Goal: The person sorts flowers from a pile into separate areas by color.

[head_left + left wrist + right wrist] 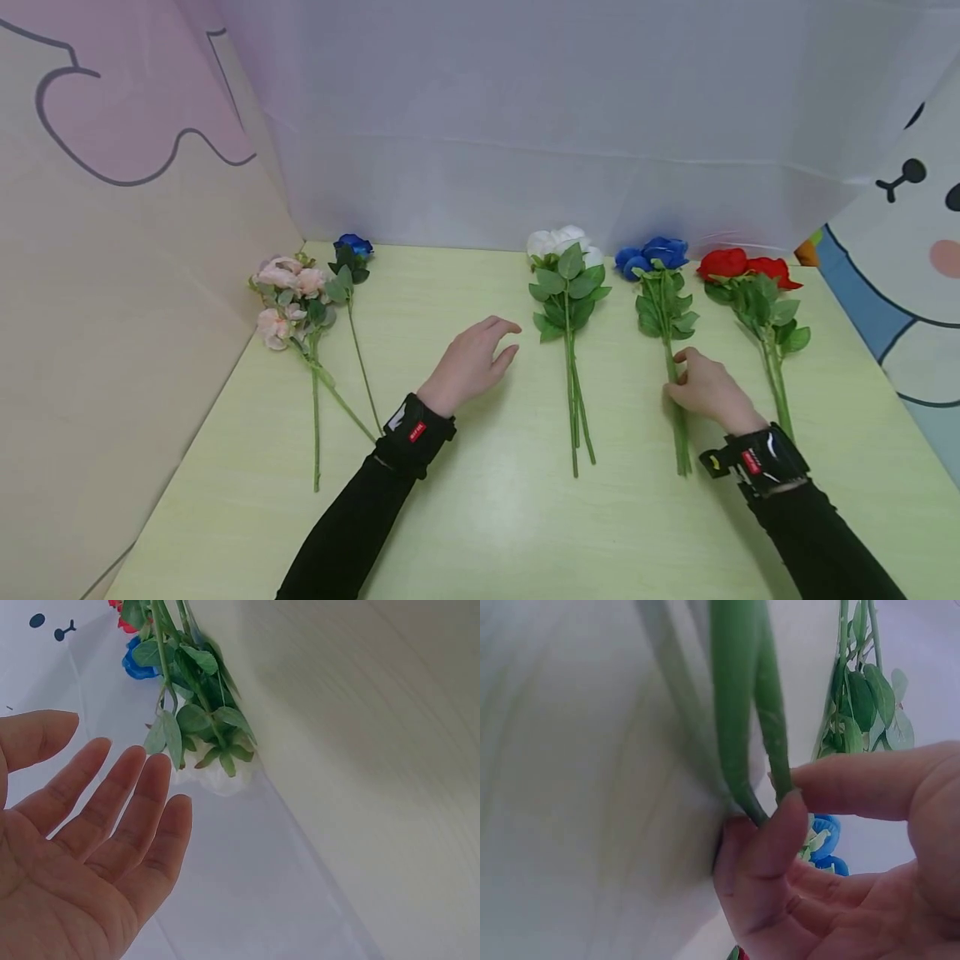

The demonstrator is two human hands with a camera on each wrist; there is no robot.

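My right hand (708, 387) pinches the green stems (735, 697) of the blue roses (663, 252), thumb on one side and fingers on the other. Those stems lie along the table, blooms toward the back. Held above the table, my left hand (471, 362) has relaxed, slightly bent fingers and touches nothing. To its right lies a bunch of white flowers (564, 243) with leafy stems. In the left wrist view the palm (67, 892) is bare, with leaves (195, 720) of the bunches beyond the fingertips.
Red flowers (726, 263) lie at the right, beside the right wrist. Pale pink flowers (279, 273) and a single blue rose (354, 244) lie at the left, their stems reaching toward the left wrist. A pale curtain (465, 125) hangs behind the light table (480, 533).
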